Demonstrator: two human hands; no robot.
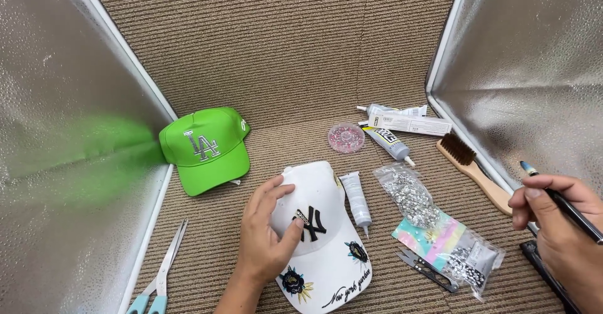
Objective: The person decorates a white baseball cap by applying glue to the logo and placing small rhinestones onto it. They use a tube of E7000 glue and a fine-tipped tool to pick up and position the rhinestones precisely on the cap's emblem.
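Observation:
A white cap [326,238] with a black stitched emblem and dark flower patches lies in the middle of the brown ribbed mat. My left hand [267,229] rests on its crown, thumb beside the emblem, fingers spread over the left side. My right hand [559,226] hovers at the right edge, holding a thin black pen-like tool [568,207] with a blue tip pointing up and left. A clear bag of silver rhinestones [411,194] and a small glue tube [357,201] lie between the two hands.
A green cap [207,150] sits at the left by a silver reflective wall. Scissors [160,276] lie at the lower left. Further back are a round dish of pink beads [346,137], glue tubes and a box [402,125], a wooden brush [474,169]; tweezers [427,270] and a pastel packet [449,245] lie nearer.

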